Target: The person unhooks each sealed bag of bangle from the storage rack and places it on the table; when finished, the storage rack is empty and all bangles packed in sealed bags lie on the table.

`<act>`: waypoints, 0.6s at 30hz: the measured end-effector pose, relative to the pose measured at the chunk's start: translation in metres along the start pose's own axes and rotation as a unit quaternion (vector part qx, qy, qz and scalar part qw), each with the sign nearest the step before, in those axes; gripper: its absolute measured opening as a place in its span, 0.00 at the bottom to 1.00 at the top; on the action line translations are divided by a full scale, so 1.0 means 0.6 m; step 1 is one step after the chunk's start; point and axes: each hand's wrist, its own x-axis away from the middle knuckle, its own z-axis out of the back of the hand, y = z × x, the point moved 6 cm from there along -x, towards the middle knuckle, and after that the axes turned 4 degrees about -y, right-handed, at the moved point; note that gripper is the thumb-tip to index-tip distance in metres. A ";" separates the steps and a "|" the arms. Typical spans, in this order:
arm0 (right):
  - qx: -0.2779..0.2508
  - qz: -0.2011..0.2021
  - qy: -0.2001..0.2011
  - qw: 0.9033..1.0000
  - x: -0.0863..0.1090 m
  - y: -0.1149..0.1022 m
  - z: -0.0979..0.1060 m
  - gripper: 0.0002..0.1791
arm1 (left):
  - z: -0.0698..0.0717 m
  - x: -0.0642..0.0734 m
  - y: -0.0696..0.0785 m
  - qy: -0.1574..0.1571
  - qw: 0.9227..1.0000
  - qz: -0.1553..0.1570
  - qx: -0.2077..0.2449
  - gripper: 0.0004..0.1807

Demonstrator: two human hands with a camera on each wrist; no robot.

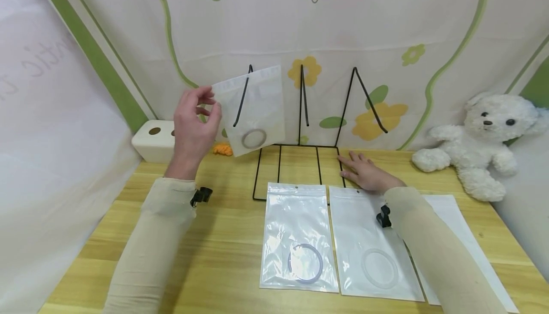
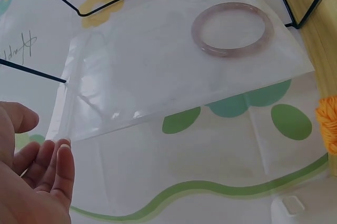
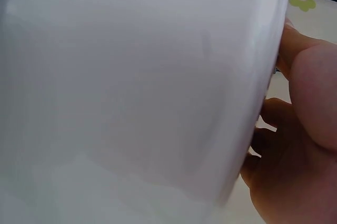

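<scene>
A white zip bag [image 1: 255, 106] with a purplish bangle [image 2: 233, 28] inside is on the left prong of a black wire rack [image 1: 300, 146], tilted in the head view. My left hand [image 1: 198, 122] is at its top left corner, with fingertips right at the bag's edge and thumb apart from them. My right hand [image 1: 368, 173] rests with fingers spread on the right side of the rack's base. Below it lies a bag [image 1: 349, 228] with a clear bangle [image 1: 379, 268]. Left of that bag is a shiny bag [image 1: 279, 223] with a lilac bangle [image 1: 320, 262].
Another white bag [image 1: 450, 214] lies partly under the right forearm. A white box with round holes [image 1: 147, 149] and orange yarn [image 1: 223, 149] are at the back left. A white teddy bear [image 1: 480, 137] sits at the right. A printed cloth [image 1: 257, 28] hangs behind the rack.
</scene>
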 end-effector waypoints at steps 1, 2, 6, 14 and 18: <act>0.000 0.000 0.000 1.000 0.000 0.001 0.000 0.37 | -0.001 -0.001 0.000 -0.002 1.000 0.002 -0.003 0.19; 0.000 -0.001 0.000 1.000 -0.001 0.001 -0.001 0.37 | -0.001 -0.001 0.000 -0.003 1.000 0.004 -0.005 0.19; 0.002 -0.002 0.001 1.000 -0.001 0.002 -0.001 0.37 | -0.002 -0.003 -0.002 -0.006 1.000 0.009 -0.007 0.19; 0.002 -0.005 0.003 1.000 0.000 -0.001 -0.001 0.36 | -0.003 -0.005 -0.006 0.001 1.000 0.009 -0.010 0.21; 0.002 -0.002 0.003 1.000 0.000 -0.001 0.000 0.36 | -0.005 -0.004 -0.009 -0.003 1.000 0.012 0.000 0.21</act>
